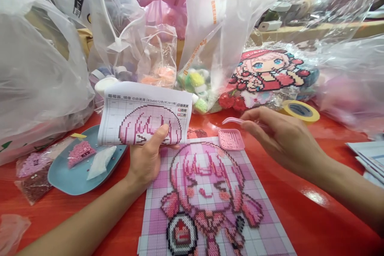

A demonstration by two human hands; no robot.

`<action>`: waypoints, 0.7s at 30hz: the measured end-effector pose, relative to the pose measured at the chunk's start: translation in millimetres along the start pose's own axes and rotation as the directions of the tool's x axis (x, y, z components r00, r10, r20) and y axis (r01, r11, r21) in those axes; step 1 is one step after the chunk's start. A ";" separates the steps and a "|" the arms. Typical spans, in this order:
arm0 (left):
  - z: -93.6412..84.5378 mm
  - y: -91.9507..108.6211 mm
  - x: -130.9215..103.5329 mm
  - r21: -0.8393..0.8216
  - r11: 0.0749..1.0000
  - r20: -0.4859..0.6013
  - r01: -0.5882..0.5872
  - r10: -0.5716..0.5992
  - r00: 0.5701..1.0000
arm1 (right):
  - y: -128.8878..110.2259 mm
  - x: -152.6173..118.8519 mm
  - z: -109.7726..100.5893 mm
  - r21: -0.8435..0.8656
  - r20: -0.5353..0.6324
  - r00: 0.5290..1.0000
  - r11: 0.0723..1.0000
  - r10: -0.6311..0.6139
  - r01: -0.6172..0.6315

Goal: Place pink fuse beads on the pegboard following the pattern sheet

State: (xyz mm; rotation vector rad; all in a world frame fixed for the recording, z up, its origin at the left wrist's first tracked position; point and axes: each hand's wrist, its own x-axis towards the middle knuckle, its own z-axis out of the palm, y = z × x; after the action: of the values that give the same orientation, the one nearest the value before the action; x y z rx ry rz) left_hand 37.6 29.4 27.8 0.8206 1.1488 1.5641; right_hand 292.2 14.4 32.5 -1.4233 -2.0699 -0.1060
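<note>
My left hand (147, 158) grips a printed pattern sheet (144, 116), folded over, with the thumb on its front. The sheet carries a pixel drawing of a pink-haired head on a grid. In my right hand (279, 138) is a pair of pale tweezers (233, 120), the curved tip pointing left. That tip is above and beside a small pink bead tray (241, 141) with ridges and pink beads in it. Below, a pegboard (154, 212) on a checked backing bears a fuse-bead figure (207, 190) with pink hair, a bow and a round cake badge.
On the left, a blue plate (64, 182) holds bags of pink beads (81, 153) and white material. More bead bags (34, 184) lie beside it. Plastic bags (222, 16), a finished bead picture (270, 70) and yellow tape (312, 116) line the back. Papers (369, 154) are at right.
</note>
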 end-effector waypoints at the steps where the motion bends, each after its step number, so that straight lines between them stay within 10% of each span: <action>1: -0.3 0.1 -0.1 0.010 1.000 0.012 0.003 -0.003 1.000 | 1.8 -7.0 1.0 -0.017 -0.082 0.996 0.999 -0.035 0.034; 21: -0.1 1.8 -0.9 0.165 0.986 0.173 -0.028 -0.001 0.985 | 17.3 -41.2 15.2 -0.134 -0.204 0.951 0.969 -0.234 0.210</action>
State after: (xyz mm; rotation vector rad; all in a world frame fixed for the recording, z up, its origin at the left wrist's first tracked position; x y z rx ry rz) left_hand 37.1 28.4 29.6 1.0559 1.1599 1.3910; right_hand 310.0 -6.1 -6.1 -1.1772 -2.0581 -0.4569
